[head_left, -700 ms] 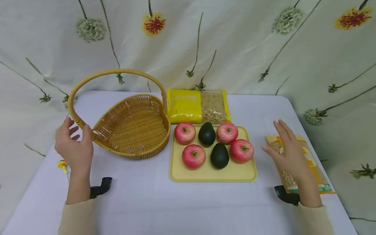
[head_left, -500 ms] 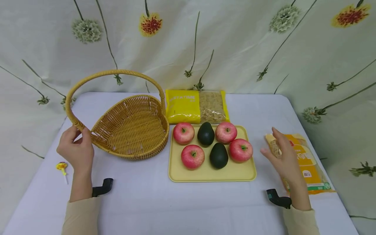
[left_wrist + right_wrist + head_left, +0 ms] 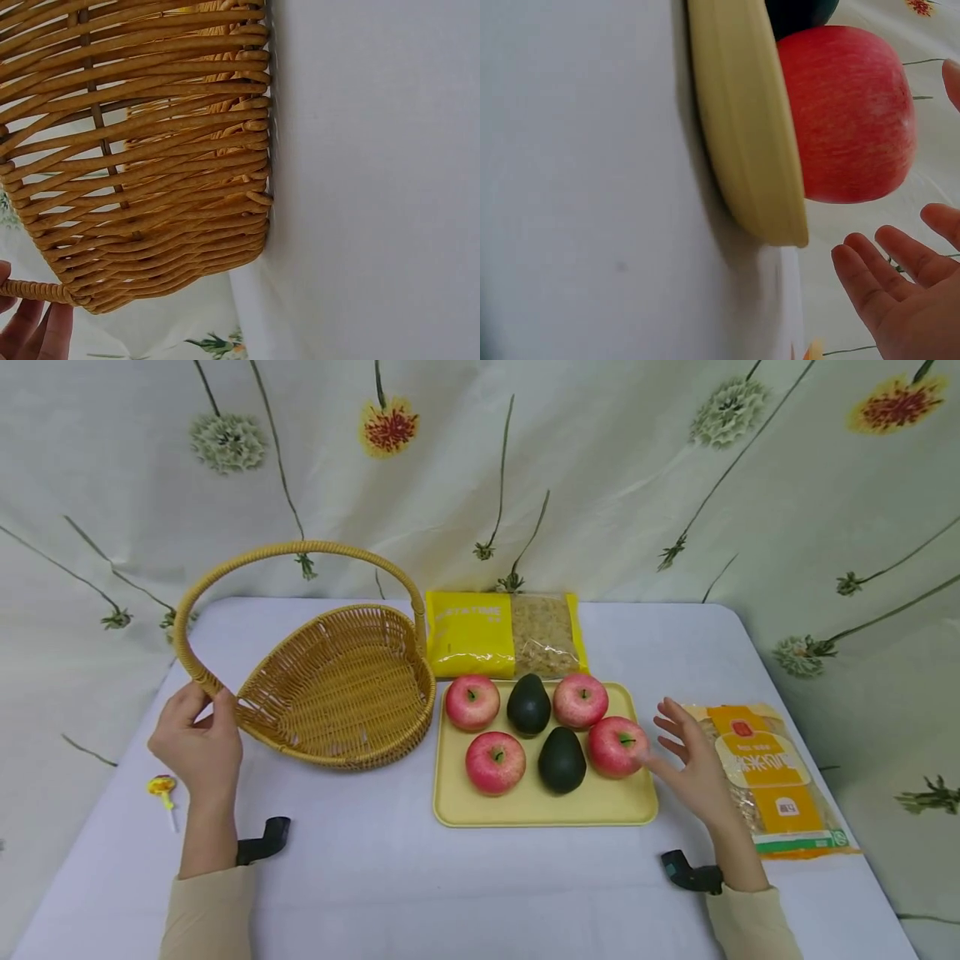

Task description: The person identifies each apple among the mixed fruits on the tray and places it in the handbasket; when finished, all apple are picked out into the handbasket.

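My left hand [image 3: 198, 728] grips the lower left end of the handle [image 3: 300, 548] of an empty wicker basket [image 3: 341, 689]. In the left wrist view its fingertips [image 3: 41, 334] lie by the handle strand under the basket's woven wall [image 3: 150, 150]. My right hand [image 3: 681, 750] hovers open with fingers spread, right beside the rightmost red apple [image 3: 617, 746] on the yellow tray [image 3: 540, 806]. The right wrist view shows that apple [image 3: 851, 112], the tray rim [image 3: 750, 150] and my bare fingers [image 3: 889, 289] apart from it. Several apples and two avocados [image 3: 528, 703] [image 3: 561, 760] lie on the tray.
A yellow pasta bag [image 3: 504, 633] lies behind the tray. An orange noodle packet [image 3: 772, 772] lies right of my right hand near the table's edge. A small lollipop [image 3: 162, 787] lies at the left edge. A flowered curtain hangs behind the white table [image 3: 450, 885].
My right hand has moved left off the noodle packet to the tray's rightmost apple. My left hand has closed round the basket handle's lower end.
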A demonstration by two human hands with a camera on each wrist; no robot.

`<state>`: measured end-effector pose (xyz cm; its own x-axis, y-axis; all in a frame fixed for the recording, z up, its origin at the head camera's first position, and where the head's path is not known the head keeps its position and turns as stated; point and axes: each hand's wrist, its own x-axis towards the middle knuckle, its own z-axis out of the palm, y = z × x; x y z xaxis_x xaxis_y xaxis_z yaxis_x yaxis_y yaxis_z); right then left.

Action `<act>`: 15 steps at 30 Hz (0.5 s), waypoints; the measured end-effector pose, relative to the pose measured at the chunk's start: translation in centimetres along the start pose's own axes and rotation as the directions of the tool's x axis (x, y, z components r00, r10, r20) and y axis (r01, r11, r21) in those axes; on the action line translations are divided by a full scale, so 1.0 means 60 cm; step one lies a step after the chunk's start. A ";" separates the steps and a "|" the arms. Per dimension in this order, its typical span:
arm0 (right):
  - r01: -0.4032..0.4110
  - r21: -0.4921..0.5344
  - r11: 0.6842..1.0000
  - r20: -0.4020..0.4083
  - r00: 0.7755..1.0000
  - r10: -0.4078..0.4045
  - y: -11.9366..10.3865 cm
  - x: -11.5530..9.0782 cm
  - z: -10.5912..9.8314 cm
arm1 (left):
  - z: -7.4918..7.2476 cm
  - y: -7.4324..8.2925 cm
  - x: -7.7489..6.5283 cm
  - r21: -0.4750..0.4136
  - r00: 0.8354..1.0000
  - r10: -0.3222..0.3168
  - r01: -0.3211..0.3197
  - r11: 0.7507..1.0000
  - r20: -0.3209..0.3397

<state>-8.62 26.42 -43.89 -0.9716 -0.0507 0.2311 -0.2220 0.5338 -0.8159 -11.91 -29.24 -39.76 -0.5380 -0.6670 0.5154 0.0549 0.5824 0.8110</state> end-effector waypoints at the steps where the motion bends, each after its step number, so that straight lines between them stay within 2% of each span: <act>1: -0.004 0.007 1.000 0.005 1.000 0.004 -0.001 -0.001 0.002 | 0.001 -0.001 0.000 0.004 1.000 -0.004 0.004 1.000 -0.002; 6: -0.010 0.019 1.000 0.036 0.999 0.009 0.000 -0.004 0.012 | 0.005 -0.004 0.002 0.019 1.000 -0.021 0.022 1.000 -0.008; 15: -0.123 0.002 0.992 0.097 0.988 0.122 -0.003 -0.004 0.027 | -0.001 0.005 0.000 0.004 1.000 -0.022 0.022 1.000 0.008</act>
<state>-8.47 24.96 -44.67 -0.9947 -0.0666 0.0777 -0.1013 0.5342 -0.8393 -11.85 -29.06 -39.50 -0.5458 -0.6760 0.4951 0.0400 0.5691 0.8213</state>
